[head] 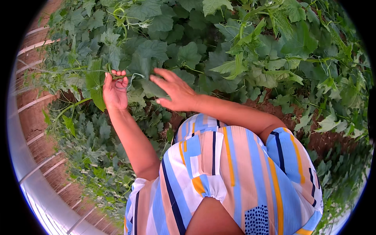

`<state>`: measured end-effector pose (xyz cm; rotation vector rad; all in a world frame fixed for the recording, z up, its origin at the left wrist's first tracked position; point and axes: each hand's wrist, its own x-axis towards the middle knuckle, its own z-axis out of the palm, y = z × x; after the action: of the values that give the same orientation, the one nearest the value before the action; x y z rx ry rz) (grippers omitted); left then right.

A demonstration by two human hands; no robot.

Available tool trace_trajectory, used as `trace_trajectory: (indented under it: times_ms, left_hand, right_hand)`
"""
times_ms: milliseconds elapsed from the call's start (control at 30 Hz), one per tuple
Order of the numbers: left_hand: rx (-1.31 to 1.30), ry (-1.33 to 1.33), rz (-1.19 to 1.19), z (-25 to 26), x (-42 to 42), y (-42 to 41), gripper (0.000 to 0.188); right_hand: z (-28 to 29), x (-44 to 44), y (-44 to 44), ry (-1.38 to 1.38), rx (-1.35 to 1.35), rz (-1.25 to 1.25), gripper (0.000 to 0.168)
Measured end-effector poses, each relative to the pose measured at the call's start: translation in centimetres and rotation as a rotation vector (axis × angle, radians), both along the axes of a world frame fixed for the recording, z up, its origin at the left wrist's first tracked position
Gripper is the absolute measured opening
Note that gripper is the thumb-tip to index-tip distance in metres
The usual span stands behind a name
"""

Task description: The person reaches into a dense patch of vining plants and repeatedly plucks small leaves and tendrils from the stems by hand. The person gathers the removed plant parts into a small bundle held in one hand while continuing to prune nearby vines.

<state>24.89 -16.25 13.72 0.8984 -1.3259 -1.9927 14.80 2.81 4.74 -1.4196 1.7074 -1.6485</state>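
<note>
My left hand [116, 91] is raised among climbing vines, its fingers closed on a thin green vine stem [119, 76]. A pale string [137, 75] runs from beside these fingers towards a dark green lobed leaf [151, 51]. To the right, my right hand [174, 89] is slightly blurred, palm down with fingers apart, close to that leaf and the foliage below it. Nothing shows in its grip. A broad light green leaf [95, 85] hangs just left of my left hand.
Dense vines with curling tendrils [120, 16] fill the area in front and to the right. Reddish soil [329, 142] shows between plants. At the left are pale strips over brown ground [32, 117] and a curved translucent sheet [44, 202].
</note>
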Motion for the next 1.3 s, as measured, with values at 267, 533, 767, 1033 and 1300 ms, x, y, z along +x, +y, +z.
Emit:
trace_trajectory:
  times_ms: [267, 533, 767, 1033, 1300]
  left_hand:
    - [0.061, 0.006, 0.031, 0.3, 1.8, 0.7, 0.024]
    - [0.013, -0.094, 0.089, 2.1, 1.2, 2.8, 0.026]
    - [0.003, -0.124, 0.035, 3.3, 1.5, 2.2, 0.022]
    - [0.096, -0.076, 0.009, 2.8, 3.3, -0.8, 0.026]
    - [0.089, 0.035, -0.087, 1.0, 6.5, -6.0, 0.029]
  right_hand:
    - [-2.2, 3.1, -0.6, -0.171, -0.149, 0.189, 0.035]
    - [-19.4, -0.8, -3.7, -0.132, 0.405, -0.384, 0.028]
    - [-23.1, -1.6, -7.8, 0.008, 0.682, -0.344, 0.043]
    - [-24.2, -1.8, -10.6, 0.024, 0.767, -0.221, 0.028]
    - [-28.0, -3.6, -9.9, -0.163, 0.626, -0.143, 0.028]
